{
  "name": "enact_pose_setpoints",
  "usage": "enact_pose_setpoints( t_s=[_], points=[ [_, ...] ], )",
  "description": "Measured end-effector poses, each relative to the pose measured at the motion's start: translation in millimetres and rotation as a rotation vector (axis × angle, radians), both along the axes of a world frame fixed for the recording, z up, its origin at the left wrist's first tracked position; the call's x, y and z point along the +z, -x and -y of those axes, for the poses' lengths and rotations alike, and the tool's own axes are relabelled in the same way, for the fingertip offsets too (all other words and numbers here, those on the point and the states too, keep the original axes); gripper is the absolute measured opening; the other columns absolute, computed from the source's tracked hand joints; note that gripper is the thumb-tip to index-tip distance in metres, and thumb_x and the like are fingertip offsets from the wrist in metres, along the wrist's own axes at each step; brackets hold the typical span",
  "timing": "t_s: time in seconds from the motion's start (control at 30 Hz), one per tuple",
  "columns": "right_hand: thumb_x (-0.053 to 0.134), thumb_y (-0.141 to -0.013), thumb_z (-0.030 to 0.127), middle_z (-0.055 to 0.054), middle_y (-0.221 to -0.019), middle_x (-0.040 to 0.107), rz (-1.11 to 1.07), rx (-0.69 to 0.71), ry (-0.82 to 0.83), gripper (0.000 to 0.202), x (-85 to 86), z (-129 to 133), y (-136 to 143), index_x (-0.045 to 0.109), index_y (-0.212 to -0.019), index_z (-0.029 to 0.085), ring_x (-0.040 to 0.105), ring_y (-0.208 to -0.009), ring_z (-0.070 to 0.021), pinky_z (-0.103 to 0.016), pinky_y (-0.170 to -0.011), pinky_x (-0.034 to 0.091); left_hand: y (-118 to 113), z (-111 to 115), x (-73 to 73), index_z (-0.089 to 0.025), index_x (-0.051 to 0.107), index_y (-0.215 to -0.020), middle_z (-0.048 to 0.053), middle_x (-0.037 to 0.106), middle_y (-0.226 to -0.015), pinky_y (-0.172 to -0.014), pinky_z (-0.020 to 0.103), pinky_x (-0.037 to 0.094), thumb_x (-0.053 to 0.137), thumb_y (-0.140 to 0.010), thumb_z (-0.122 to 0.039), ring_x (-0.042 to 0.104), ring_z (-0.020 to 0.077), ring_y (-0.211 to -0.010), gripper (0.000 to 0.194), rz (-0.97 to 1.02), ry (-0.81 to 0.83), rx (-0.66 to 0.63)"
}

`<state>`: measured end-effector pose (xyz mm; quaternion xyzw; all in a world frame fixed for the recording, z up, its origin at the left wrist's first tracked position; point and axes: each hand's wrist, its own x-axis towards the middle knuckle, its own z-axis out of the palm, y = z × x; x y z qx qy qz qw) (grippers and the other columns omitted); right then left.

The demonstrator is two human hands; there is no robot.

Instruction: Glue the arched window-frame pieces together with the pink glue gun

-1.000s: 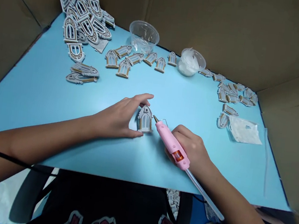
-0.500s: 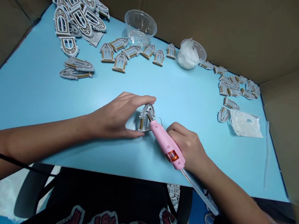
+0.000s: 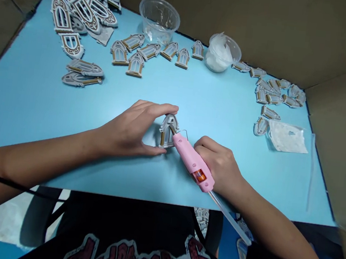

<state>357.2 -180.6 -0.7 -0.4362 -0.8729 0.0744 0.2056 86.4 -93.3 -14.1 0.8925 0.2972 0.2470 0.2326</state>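
Between the thumb and fingers of my left hand (image 3: 132,128), a small grey-and-gold arched window piece (image 3: 168,132) is held by its two ends above the blue table. My right hand (image 3: 217,164) is wrapped round the handle of a pink hot glue gun (image 3: 193,162), largely covering that handle. The gun's metal nozzle points up and left and lies over the upper part of the window piece; whether it touches is hard to tell. A clear glue stick (image 3: 229,218) sticks out of the gun's rear.
Larger white arched frames (image 3: 77,6) are heaped at the back left. Several small window pieces (image 3: 136,64) lie mid-table, others (image 3: 273,99) at the right. Two plastic tubs (image 3: 159,18) (image 3: 223,53), a white packet (image 3: 288,137) and a loose glue stick (image 3: 311,173) are there too. Cardboard walls surround the table.
The camera view has shifted slightly, so the table's things sit a little higher in the picture. Both hands keep their hold, and the nozzle stays over the window piece's upper part.
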Motion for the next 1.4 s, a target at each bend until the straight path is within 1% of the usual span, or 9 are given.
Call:
enact_pose_setpoints(
  t_s=[0.17,0.33,0.5,0.6,0.8,0.93,1.13,1.4],
  points=[
    [0.048,-0.089,0.005,-0.001,-0.071,0.054,0.014,-0.029,0.0,0.027,1.2,1.1,0.2,0.048,-0.067,0.021,0.048,-0.059,-0.0103,-0.025,-0.05,0.035,0.2,0.4,-0.8,-0.026,0.049,-0.149,0.012,0.064,-0.144,-0.111,0.048,0.051,0.078,-0.09,-0.053,0.064,0.0317,-0.13,0.072,0.013,-0.015,0.024],
    [0.047,-0.09,0.004,-0.001,-0.071,0.056,0.022,-0.024,-0.018,0.028,1.7,0.8,2.2,0.05,-0.067,0.02,0.05,-0.058,-0.01,-0.024,-0.051,0.038,-0.2,2.4,3.1,-0.028,0.048,-0.15,0.012,0.064,-0.145,-0.112,0.052,0.051,0.077,-0.09,-0.054,0.063,0.0333,-0.132,0.071,-0.008,0.019,0.028],
    [0.046,-0.089,0.003,-0.002,-0.07,0.055,0.032,-0.028,-0.049,0.029,3.5,0.0,2.9,0.05,-0.066,0.02,0.049,-0.057,-0.0102,-0.024,-0.05,0.037,-0.3,3.0,3.6,-0.026,0.049,-0.15,0.013,0.064,-0.144,-0.112,0.05,0.051,0.08,-0.089,-0.051,0.063,0.0333,-0.131,0.073,-0.015,0.008,0.044],
    [0.046,-0.09,0.003,-0.002,-0.07,0.056,0.033,-0.035,-0.041,0.029,2.7,0.2,1.2,0.051,-0.066,0.019,0.05,-0.057,-0.0103,-0.024,-0.05,0.037,-0.3,2.0,1.2,-0.025,0.048,-0.15,0.013,0.065,-0.144,-0.11,0.048,0.053,0.081,-0.089,-0.048,0.064,0.033,-0.129,0.073,0.017,-0.031,0.035],
    [0.048,-0.091,0.006,-0.003,-0.074,0.057,0.005,-0.044,-0.016,0.025,-0.6,0.6,1.6,0.056,-0.07,0.018,0.052,-0.058,-0.0106,-0.024,-0.049,0.038,-3.1,-1.8,-2.8,-0.022,0.046,-0.151,0.013,0.067,-0.14,-0.106,0.041,0.055,0.088,-0.085,-0.036,0.068,0.0297,-0.124,0.079,0.165,-0.193,-0.03],
    [0.049,-0.091,0.008,-0.005,-0.082,0.062,-0.022,-0.057,0.014,0.02,0.6,0.7,2.5,0.059,-0.075,0.017,0.056,-0.062,-0.0112,-0.024,-0.052,0.042,-4.5,-2.2,-1.6,-0.021,0.046,-0.149,0.013,0.068,-0.139,-0.106,0.041,0.055,0.087,-0.085,-0.032,0.069,0.0286,-0.123,0.077,0.184,-0.22,-0.056],
    [0.048,-0.091,0.009,-0.007,-0.089,0.065,-0.015,-0.055,0.008,0.019,3.0,1.1,2.4,0.06,-0.078,0.017,0.058,-0.066,-0.0121,-0.025,-0.053,0.043,-3.2,-1.2,-1.0,-0.023,0.047,-0.149,0.013,0.068,-0.141,-0.105,0.043,0.055,0.086,-0.086,-0.036,0.069,0.0295,-0.124,0.075,0.157,-0.208,-0.046],
    [0.049,-0.09,0.008,-0.009,-0.09,0.064,0.004,-0.06,0.001,0.018,3.0,1.1,2.2,0.06,-0.078,0.016,0.059,-0.066,-0.0124,-0.024,-0.052,0.042,-4.0,-0.5,-0.5,-0.022,0.047,-0.148,0.013,0.067,-0.141,-0.106,0.042,0.055,0.086,-0.087,-0.037,0.068,0.0296,-0.125,0.073,0.137,-0.189,-0.031]
  ],
)
